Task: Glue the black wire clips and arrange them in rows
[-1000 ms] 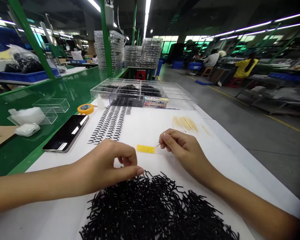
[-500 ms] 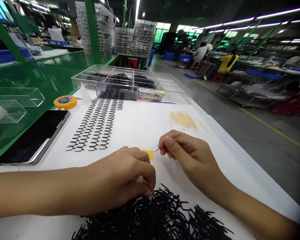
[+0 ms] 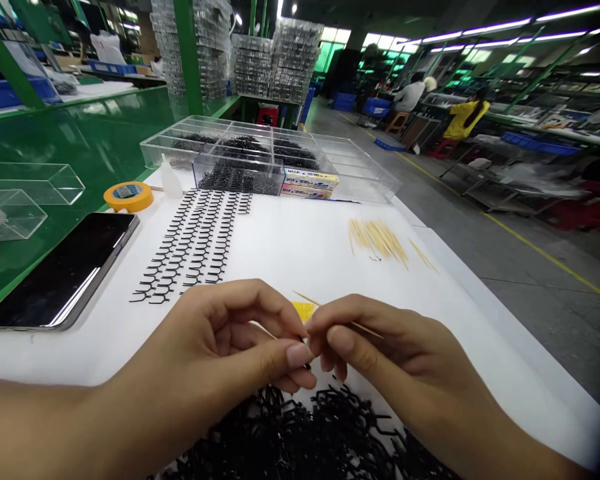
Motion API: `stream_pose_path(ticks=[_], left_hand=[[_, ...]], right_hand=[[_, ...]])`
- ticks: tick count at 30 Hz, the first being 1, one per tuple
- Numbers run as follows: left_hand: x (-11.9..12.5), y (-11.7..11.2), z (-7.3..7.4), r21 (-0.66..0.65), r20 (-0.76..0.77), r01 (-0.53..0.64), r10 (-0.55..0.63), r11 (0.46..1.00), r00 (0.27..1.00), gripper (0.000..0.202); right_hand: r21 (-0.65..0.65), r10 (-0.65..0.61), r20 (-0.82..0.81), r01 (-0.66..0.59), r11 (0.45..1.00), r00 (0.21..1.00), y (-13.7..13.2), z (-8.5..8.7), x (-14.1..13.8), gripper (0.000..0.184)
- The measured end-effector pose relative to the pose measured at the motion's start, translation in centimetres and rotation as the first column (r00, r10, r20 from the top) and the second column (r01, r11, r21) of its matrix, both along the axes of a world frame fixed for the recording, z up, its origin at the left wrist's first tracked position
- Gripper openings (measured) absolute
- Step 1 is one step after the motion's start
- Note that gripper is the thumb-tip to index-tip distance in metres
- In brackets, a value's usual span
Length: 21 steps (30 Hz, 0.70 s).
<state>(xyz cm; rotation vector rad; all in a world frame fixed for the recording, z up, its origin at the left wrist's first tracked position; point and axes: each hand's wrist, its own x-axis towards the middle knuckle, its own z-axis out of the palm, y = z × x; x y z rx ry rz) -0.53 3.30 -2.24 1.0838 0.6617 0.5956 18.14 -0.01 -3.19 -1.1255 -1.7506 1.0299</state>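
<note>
My left hand (image 3: 230, 347) pinches a small black forked piece (image 3: 307, 365) between thumb and fingertips; most of it is hidden. Touching those fingertips is my right hand (image 3: 395, 353), closed around a wooden toothpick (image 3: 306, 297) whose point sticks out to the upper left. Behind the meeting fingers, a yellow patch (image 3: 303, 311) lies on the white work surface. Below both hands spreads a heap of black forked pieces (image 3: 290, 433). More such pieces stand in neat columns (image 3: 194, 250) at the left. A loose bunch of toothpicks (image 3: 380, 240) lies at the right.
A black phone (image 3: 63, 270), an orange tape roll (image 3: 129, 197) and a small white bottle (image 3: 171, 179) are on the left. At the back stand a clear divided tray (image 3: 353, 163) holding black pieces and two small boxes (image 3: 310, 183). People sit farther off, right.
My left hand has risen from the heap with a black piece. My right hand has moved down to meet it, and its toothpick now points up and left.
</note>
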Motion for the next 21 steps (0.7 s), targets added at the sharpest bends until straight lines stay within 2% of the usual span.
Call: stream_pose_path(ticks=[4, 7, 10, 13, 17, 21], left_hand=[[0.0, 0.1, -0.4, -0.096, -0.002, -0.039, 0.039, 0.995, 0.999, 0.010], [0.0, 0.0, -0.6, -0.161, 0.006, -0.011, 0.012, 0.987, 1.000, 0.011], [0.1, -0.2, -0.7, -0.191, 0.037, 0.040, -0.034, 0.981, 0.999, 0.010], [0.1, -0.3, -0.7, -0.188, 0.012, 0.013, -0.011, 0.982, 1.000, 0.011], [0.2, -0.6, -0.7, -0.211, 0.037, -0.024, 0.032, 0.977, 0.999, 0.011], [0.1, -0.8, -0.6, -0.252, 0.072, 0.000, 0.019, 0.968, 0.997, 0.015]], right_hand=[[-0.140, 0.047, -0.117, -0.063, 0.988, 0.992, -0.5, 0.2, -0.5, 0.014], [-0.232, 0.050, -0.182, -0.092, 0.968, 0.982, -0.8, 0.2, -0.7, 0.012], [-0.259, 0.036, -0.159, -0.077, 0.963, 0.987, -1.0, 0.1, -0.9, 0.012], [-0.273, 0.044, -0.162, -0.087, 0.958, 0.986, -1.1, 0.1, -0.9, 0.013], [-0.339, 0.035, -0.245, -0.119, 0.933, 0.969, -1.3, 0.2, -0.9, 0.012], [-0.400, 0.017, -0.324, -0.153, 0.904, 0.946, -1.3, 0.3, -1.0, 0.012]])
